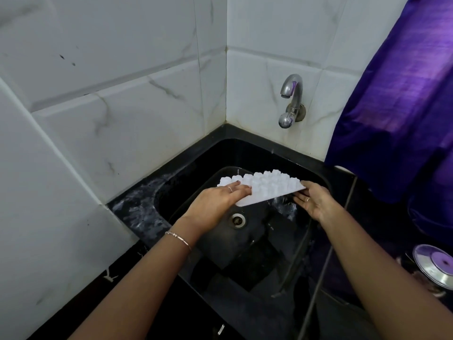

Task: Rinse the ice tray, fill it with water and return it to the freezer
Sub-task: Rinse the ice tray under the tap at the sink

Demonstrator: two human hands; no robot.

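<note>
Over the black sink (181, 200), left hand (215, 200) flat-fingered atop one end, right hand (316, 200) open-fingered beneath the other end of the inverted white plastic ice tray (267, 187), long axis spanning hand to hand, steel wall tap (293, 94) beyond its right end.

Left hand (215, 204) covers the ice tray's (269, 187) left end.

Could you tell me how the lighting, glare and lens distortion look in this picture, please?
Head view: the wide-angle lens bows the wall tiles' lines; the white ice tray is bright, its detail partly washed out; the black sink is dim; the purple curtain tints the tap and steel lid.
</note>
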